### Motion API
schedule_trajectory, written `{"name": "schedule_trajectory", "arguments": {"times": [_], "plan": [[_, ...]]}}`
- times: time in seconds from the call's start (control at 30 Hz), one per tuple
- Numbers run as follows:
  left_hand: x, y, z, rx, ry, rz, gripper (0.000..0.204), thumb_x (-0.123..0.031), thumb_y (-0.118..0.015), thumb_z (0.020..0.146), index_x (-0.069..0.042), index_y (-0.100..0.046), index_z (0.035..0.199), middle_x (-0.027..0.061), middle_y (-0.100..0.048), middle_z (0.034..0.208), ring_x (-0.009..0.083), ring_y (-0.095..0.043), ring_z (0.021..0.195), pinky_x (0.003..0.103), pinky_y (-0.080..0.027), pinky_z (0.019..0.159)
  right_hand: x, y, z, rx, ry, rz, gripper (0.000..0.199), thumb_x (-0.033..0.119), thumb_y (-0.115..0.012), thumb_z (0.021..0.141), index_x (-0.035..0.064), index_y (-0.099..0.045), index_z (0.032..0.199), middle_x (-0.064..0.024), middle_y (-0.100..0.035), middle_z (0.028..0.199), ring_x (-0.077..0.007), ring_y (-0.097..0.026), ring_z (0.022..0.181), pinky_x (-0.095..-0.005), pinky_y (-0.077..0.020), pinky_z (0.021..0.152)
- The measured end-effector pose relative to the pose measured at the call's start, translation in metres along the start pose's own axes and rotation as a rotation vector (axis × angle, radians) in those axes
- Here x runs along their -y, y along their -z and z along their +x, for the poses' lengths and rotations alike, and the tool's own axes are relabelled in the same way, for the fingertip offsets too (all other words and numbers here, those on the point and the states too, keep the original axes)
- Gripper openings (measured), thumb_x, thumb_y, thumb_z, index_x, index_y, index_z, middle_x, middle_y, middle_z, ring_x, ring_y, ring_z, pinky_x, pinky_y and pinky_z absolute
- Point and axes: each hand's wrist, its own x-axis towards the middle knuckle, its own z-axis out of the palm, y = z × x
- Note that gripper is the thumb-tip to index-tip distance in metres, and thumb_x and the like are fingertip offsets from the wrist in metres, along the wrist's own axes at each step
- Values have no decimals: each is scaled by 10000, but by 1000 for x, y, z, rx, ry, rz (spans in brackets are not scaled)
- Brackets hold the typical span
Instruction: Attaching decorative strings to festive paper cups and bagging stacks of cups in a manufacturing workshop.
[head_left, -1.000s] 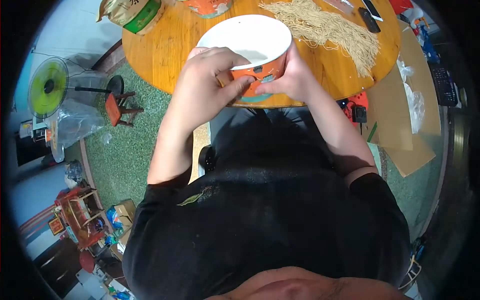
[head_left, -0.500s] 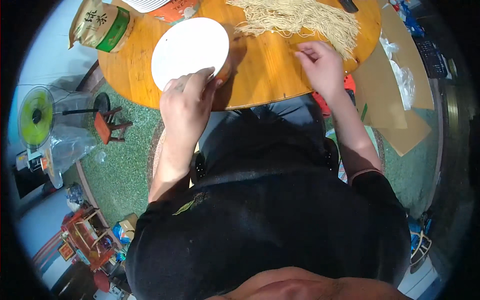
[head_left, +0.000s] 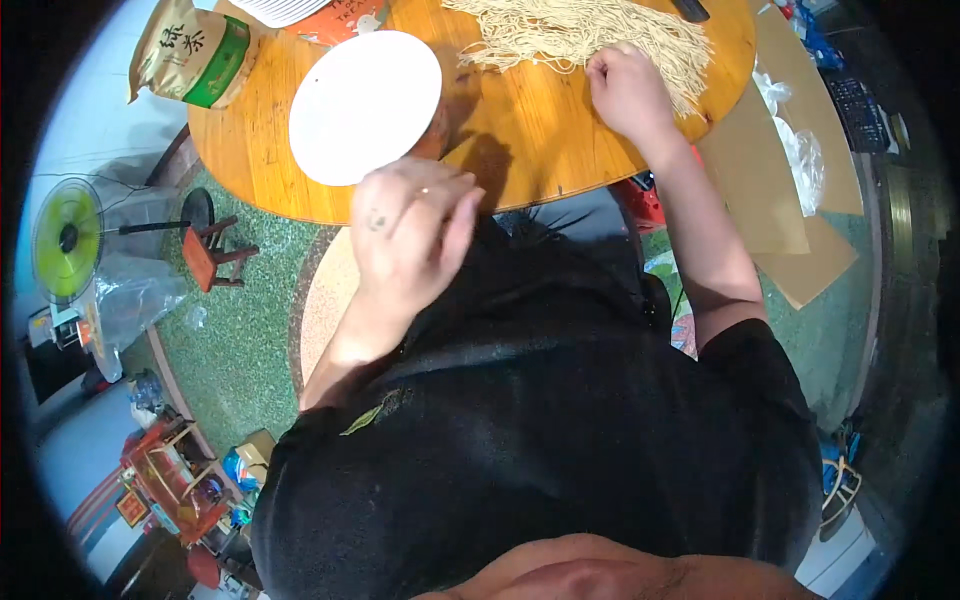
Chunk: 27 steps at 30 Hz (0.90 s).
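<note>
A white round lid-like disc [head_left: 365,108] lies tilted on top of an orange-sided tub [head_left: 434,138] at the table's near edge. My left hand [head_left: 410,225] hangs in the air just nearer to me than the disc, thumb apart from loosely bent fingers, with nothing in it. A spread bundle of thin beige strings [head_left: 580,42] covers the far right part of the table. Over its near edge, my right hand [head_left: 632,92] has its fingers closed together. Whether a string is between those fingertips is hidden.
The round wooden table [head_left: 540,130] also bears a beige and green bag [head_left: 205,55], a stack of white discs [head_left: 278,8], an orange printed container [head_left: 345,18] and a dark object [head_left: 690,10]. Cardboard [head_left: 750,190] lies at right; a green fan [head_left: 68,238] and small stool [head_left: 205,260] stand left.
My left hand has let go of the white disc and drawn back toward me. My right hand has moved up onto the beige strings, and its fingers have closed.
</note>
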Motion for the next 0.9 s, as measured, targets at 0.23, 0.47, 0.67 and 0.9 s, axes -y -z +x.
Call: {"name": "schedule_trajectory", "arguments": {"times": [0.23,0.47,0.67,0.9], "plan": [[-6,-45,-20,277,352,-365,131,-62,-772,892,-5,-714,994,120,-706,903,255,-692,781,342,-549,695,33,19,-39,-57,69,220,70,101,-630,940,34,-649,931,-174,-650,1002,-388,-621,999,-484,-501,898],[8,-95,-20,281,743,-926,431,6,-756,918,10,-602,1321,46,-634,974,87,-625,800,241,-520,721,66,11,-83,-1,-303,1064,135,140,-632,1041,5,-640,1032,-60,-731,908,-126,-618,707,-292,-502,653],[3,-112,-19,401,710,-1024,467,75,-714,940,25,-555,1376,60,-695,1115,125,-681,1015,275,-567,895,85,25,-96,108,-672,1750,138,93,-712,990,58,-592,1048,-97,-752,969,-40,-562,638,-205,-418,551],[4,-105,-23,325,989,-1113,150,-43,-693,1003,39,-699,1129,44,-746,928,89,-663,794,243,-555,736,84,30,-96,134,-837,1987,160,54,-711,976,81,-575,1056,-141,-755,1033,-61,-567,632,-202,-423,542]]}}
